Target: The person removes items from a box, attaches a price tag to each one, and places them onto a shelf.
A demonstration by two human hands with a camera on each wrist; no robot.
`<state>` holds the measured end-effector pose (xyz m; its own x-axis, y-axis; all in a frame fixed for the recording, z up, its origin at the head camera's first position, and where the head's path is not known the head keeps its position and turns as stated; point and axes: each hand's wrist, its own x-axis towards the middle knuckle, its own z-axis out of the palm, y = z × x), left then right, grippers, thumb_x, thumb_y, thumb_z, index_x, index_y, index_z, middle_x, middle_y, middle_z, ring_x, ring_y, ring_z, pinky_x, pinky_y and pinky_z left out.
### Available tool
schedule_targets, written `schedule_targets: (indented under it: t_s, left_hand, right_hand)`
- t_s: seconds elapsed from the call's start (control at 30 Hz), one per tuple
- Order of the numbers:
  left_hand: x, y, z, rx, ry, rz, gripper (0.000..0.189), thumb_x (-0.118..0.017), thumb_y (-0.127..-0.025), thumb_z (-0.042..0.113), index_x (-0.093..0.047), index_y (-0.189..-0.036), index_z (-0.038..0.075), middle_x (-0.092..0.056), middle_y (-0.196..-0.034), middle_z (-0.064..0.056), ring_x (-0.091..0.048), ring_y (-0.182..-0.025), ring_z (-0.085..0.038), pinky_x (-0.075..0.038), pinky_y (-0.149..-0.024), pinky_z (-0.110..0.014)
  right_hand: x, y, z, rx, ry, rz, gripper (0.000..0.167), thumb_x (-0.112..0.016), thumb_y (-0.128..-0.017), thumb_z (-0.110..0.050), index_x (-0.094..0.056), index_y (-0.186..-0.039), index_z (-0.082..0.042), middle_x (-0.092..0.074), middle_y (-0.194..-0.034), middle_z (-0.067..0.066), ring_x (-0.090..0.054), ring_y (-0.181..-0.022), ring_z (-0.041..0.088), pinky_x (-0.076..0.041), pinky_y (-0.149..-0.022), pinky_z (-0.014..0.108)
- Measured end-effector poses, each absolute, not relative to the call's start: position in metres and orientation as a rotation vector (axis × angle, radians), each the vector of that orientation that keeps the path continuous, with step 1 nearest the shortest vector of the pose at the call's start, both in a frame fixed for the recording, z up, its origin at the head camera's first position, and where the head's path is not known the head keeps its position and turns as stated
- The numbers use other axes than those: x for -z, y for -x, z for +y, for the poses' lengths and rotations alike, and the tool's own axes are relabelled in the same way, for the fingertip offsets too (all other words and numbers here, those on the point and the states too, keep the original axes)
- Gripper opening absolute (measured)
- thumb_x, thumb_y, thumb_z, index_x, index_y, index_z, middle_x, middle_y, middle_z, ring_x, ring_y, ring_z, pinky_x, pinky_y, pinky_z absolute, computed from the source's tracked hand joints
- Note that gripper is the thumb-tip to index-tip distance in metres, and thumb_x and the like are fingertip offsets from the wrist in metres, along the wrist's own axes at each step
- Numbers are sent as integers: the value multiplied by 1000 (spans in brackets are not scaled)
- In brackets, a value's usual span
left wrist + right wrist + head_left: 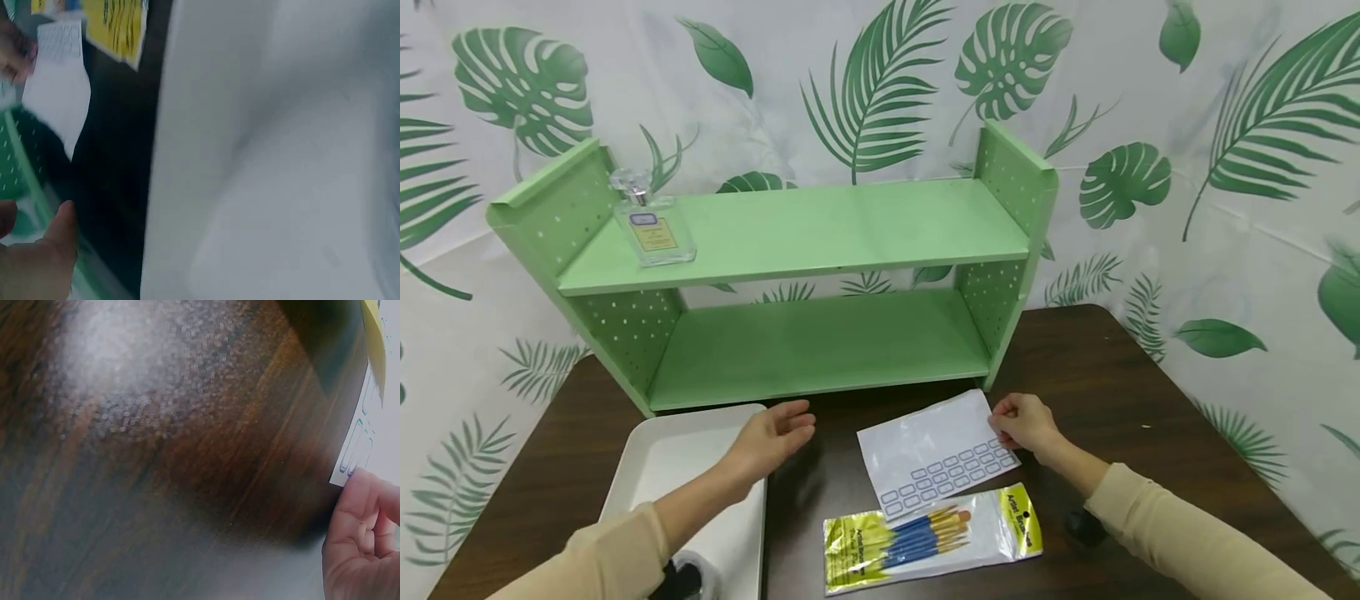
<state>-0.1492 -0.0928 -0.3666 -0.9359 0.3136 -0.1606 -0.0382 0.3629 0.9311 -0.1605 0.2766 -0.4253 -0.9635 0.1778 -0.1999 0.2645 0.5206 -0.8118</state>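
My right hand (1024,423) pinches the right edge of a white label sheet (928,442) with rows of blue-outlined labels along its lower part. Part of the sheet overlaps a clear packet of artist brushes (932,537) with blue handles and yellow printed ends. In the right wrist view, the thumb and fingers (359,512) meet at the sheet's corner. My left hand (772,439) hovers over the right rim of a white tray (662,450), fingers relaxed, holding nothing. On the upper shelf at the left stands a glass perfume bottle (655,229) with a small purple-bordered label above its yellow one.
A green two-tier shelf (820,346) stands at the back of the dark wooden table (1105,358). A clear round container (696,575) with something dark sits in the tray, partly behind the left sleeve. A black object (1084,527) lies under the right forearm.
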Motion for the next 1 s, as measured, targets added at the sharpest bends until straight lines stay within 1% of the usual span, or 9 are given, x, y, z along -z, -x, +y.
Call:
schedule_targets:
  t_s: [0.1, 0.27, 0.43, 0.63, 0.73, 0.83, 0.93, 1.0]
  left_hand:
    - [379, 149, -69, -1640, -171, 2256, 48, -53, -94, 5, -37, -136, -11, -52, -129, -28, -53, -117, -38, -48, -94, -44]
    - [395, 149, -46, -1639, -104, 2241, 52, -56, -92, 6, -35, -135, -15, -53, -125, -29, -56, -111, -39, -49, -91, -45]
    - [406, 150, -33, -1611, -81, 2243, 54, -58, -90, 6, -35, -133, -18, -55, -121, -31, -59, -106, -38, -51, -87, -44]
    - [411, 150, -27, -1624, -47, 2224, 50, -59, -89, 4, -40, -131, -16, -59, -114, -27, -62, -100, -34, -53, -83, -41]
    - [411, 150, -24, -1629, -33, 2229, 47, -61, -87, 4, -45, -128, -15, -61, -111, -24, -63, -97, -31, -54, -80, -40]
    - [412, 151, -20, -1633, -19, 2248, 44, -63, -85, 2, -50, -124, -14, -62, -105, -21, -64, -90, -25, -55, -77, -37]
    - [413, 151, -17, -1637, -2, 2271, 40, -64, -84, 0, -54, -120, -13, -62, -98, -17, -63, -84, -18, -56, -73, -34]
    - [414, 152, -16, -1644, 11, 2274, 38, -64, -83, -1, -55, -118, -13, -62, -96, -16, -61, -81, -15, -56, -72, -33]
  right_hand:
    - [427, 160, 276, 1458, -402, 2651, 10, -62, -86, -3, -57, -91, 5, -54, -65, 6, -55, -54, 12, -53, -50, 26]
    - [429, 159, 276, 1466, -427, 2642, 10, -62, -87, -3, -57, -90, 4, -54, -65, 6, -55, -54, 12, -53, -50, 26]
    - [428, 160, 278, 1498, -435, 2630, 10, -63, -87, -3, -57, -90, 5, -53, -65, 6, -54, -54, 11, -53, -50, 25]
    - [427, 161, 276, 1515, -435, 2614, 12, -63, -87, -4, -57, -92, 5, -53, -66, 6, -54, -54, 12, -53, -51, 25]
    - [426, 161, 276, 1524, -449, 2606, 12, -63, -87, -4, -57, -92, 5, -54, -66, 6, -54, -55, 12, -53, -51, 25]
    - [426, 161, 277, 1542, -460, 2591, 12, -63, -87, -3, -57, -93, 5, -54, -66, 6, -55, -55, 11, -53, -51, 25]
    - [427, 162, 278, 1558, -470, 2573, 12, -62, -87, -3, -57, -94, 6, -54, -66, 5, -55, -55, 11, -53, -51, 24]
    - [427, 161, 279, 1564, -477, 2563, 12, -62, -87, -3, -57, -94, 6, -54, -66, 5, -55, -55, 10, -53, -51, 23]
